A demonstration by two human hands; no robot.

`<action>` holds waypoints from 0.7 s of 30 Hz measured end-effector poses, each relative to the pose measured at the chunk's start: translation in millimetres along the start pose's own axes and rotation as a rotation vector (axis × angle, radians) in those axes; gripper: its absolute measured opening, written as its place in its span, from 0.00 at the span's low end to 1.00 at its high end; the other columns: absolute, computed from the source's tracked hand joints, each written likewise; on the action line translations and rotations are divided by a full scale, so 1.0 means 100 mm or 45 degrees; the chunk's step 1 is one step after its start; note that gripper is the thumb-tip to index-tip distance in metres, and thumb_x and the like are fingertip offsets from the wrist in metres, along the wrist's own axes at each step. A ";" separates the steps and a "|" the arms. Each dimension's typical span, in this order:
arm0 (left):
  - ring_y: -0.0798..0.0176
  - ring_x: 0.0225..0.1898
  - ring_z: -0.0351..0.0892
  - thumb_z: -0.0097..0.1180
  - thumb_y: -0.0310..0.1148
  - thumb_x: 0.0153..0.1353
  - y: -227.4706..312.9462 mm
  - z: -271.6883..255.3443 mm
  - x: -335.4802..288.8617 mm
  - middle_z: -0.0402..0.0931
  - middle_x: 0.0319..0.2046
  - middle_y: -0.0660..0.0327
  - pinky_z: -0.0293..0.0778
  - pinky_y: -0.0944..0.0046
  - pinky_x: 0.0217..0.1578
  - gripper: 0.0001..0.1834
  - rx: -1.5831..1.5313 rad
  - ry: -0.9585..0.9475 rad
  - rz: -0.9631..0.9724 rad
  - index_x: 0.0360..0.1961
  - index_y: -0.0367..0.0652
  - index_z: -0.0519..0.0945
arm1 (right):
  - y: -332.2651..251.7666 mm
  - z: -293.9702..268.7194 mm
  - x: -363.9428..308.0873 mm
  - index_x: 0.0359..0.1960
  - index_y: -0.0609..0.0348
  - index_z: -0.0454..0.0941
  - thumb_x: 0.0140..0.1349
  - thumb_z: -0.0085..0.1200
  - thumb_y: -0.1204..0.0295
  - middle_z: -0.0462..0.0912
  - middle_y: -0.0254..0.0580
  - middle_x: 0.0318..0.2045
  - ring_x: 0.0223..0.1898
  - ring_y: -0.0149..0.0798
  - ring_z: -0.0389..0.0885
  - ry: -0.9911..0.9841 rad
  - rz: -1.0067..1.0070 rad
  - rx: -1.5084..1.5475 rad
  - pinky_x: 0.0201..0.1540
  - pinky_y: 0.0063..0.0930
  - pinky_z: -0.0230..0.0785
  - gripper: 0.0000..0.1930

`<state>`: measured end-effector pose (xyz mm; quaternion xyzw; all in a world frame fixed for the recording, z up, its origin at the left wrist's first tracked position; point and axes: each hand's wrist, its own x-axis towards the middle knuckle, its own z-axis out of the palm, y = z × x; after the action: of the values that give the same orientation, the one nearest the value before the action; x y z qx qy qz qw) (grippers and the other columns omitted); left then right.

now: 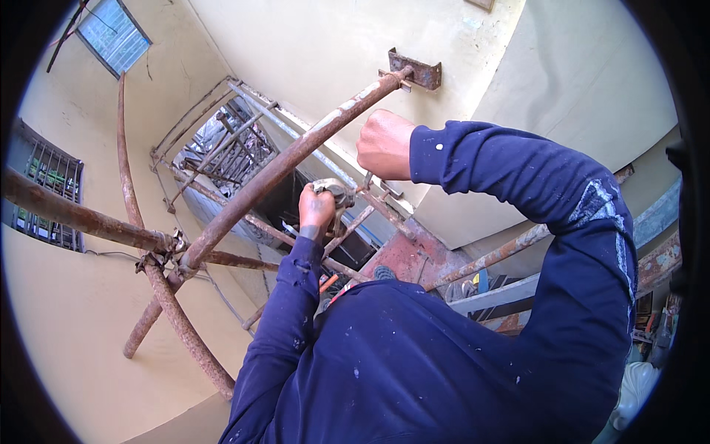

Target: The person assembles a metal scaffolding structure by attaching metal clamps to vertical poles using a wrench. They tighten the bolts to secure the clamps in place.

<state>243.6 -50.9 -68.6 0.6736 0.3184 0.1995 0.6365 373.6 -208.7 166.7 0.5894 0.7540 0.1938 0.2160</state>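
My left hand (316, 212) is closed around a greyish metal scaffold clamp (339, 192), in front of my chest. To its right and higher in the picture, my right hand (384, 145) makes a fist. From beneath that fist sticks out the end of a short metal tool (367, 178), close to the clamp's right side. Most of the tool is hidden by the hand, so its kind does not show. A thick rusty scaffold pipe (296, 152) runs slantwise beyond both hands.
Several rusty pipes meet at a coupler (159, 255) on the left. The long pipe ends at a rusty bracket (416, 70) near the cream wall (333, 44). Below are a reddish platform (414, 255), more scaffold bars and piled pipes. A barred window (48, 189) is at left.
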 end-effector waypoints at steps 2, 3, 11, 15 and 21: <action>0.60 0.34 0.83 0.44 0.21 0.59 0.23 0.14 -0.05 0.83 0.33 0.55 0.80 0.59 0.34 0.14 -0.389 0.151 -0.225 0.41 0.33 0.81 | -0.39 -0.05 -0.05 0.18 0.52 0.83 0.51 0.56 0.69 0.82 0.35 0.18 0.24 0.38 0.84 -0.233 0.246 0.127 0.26 0.38 0.71 0.08; 0.61 0.32 0.82 0.43 0.21 0.60 0.26 0.09 -0.03 0.82 0.33 0.57 0.79 0.59 0.32 0.14 -0.455 0.274 -0.332 0.40 0.34 0.81 | -0.63 -0.03 -0.07 0.19 0.54 0.83 0.51 0.56 0.70 0.82 0.36 0.18 0.24 0.39 0.84 -0.149 0.430 0.228 0.25 0.39 0.72 0.06; 0.50 0.34 0.87 0.46 0.21 0.61 0.56 -0.13 -0.11 0.81 0.38 0.47 0.86 0.52 0.34 0.15 -0.592 0.230 -0.555 0.48 0.27 0.76 | -2.05 1.26 -0.32 0.38 0.57 0.75 0.66 0.51 0.67 0.82 0.51 0.26 0.31 0.55 0.85 0.444 1.466 1.556 0.34 0.51 0.75 0.07; 0.57 0.34 0.84 0.48 0.21 0.57 0.86 -0.19 -0.44 0.82 0.37 0.52 0.83 0.57 0.37 0.16 -0.400 -0.286 -0.587 0.46 0.30 0.79 | -1.66 1.79 -0.29 0.34 0.55 0.75 0.67 0.53 0.63 0.81 0.49 0.26 0.33 0.52 0.83 0.479 1.305 1.533 0.36 0.48 0.74 0.09; 0.68 0.37 0.81 0.49 0.21 0.58 1.00 -0.24 -0.53 0.84 0.38 0.59 0.78 0.67 0.41 0.15 0.093 -0.590 -0.265 0.46 0.31 0.79 | 0.02 1.54 -0.13 0.19 0.53 0.80 0.61 0.55 0.62 0.81 0.40 0.19 0.29 0.46 0.83 0.436 0.080 0.583 0.34 0.42 0.74 0.14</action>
<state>206.5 -68.4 39.5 0.6875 0.2384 -0.0384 0.6849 463.3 -215.2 41.0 0.6046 0.7849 0.1218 -0.0593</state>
